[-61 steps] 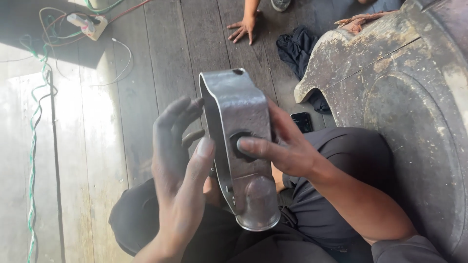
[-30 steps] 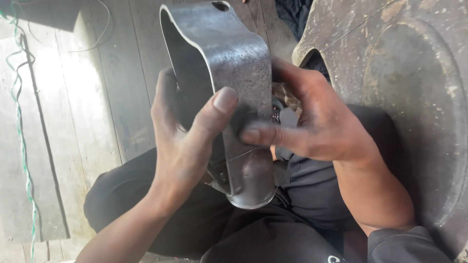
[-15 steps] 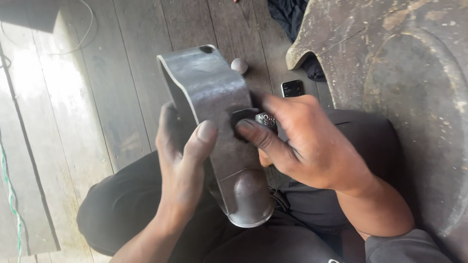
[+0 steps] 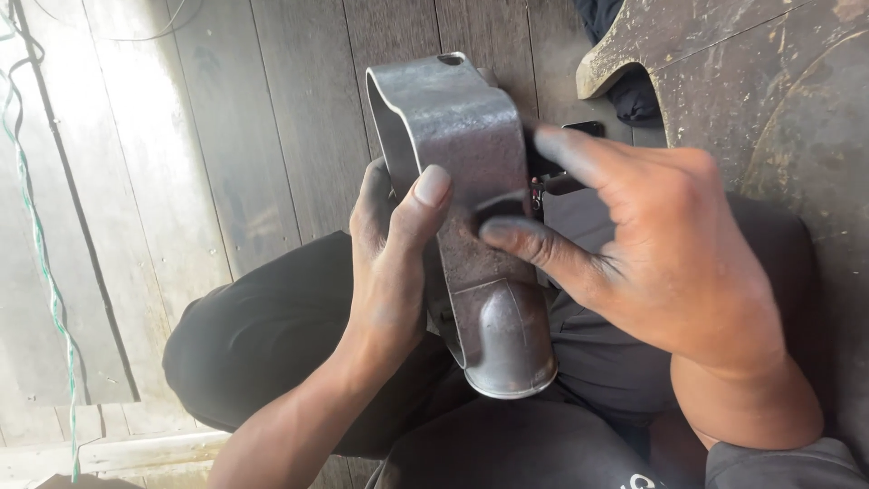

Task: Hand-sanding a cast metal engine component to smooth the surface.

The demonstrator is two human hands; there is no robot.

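1. Seated cross-legged on a dark plank floor (image 4: 299, 109), black trousers (image 4: 272, 344) across the lap
2. Grey metal housing (image 4: 462, 145) held upright over the lap, between both hands: a bent sheet-steel band, open loop at the top with a small hole near its upper edge, rounded tube end (image 4: 509, 349) pointing down toward the knees
3. Left hand (image 4: 389, 272) wrapped round the housing's left edge, thumb pressed flat on the front face, other fingers curled behind and mostly hidden
4. Right hand (image 4: 670, 263), sooty, at the housing's right side; thumb tip pushed against the front face at mid-height, index finger stretched across the right edge, remaining fingers folded back
5. Small dark part under the right thumb, too hidden to identify
6. Large worn, rust-spotted metal body (image 4: 769, 100) just right of the right hand
7. Green cord (image 4: 41, 244) running along the floor at far left
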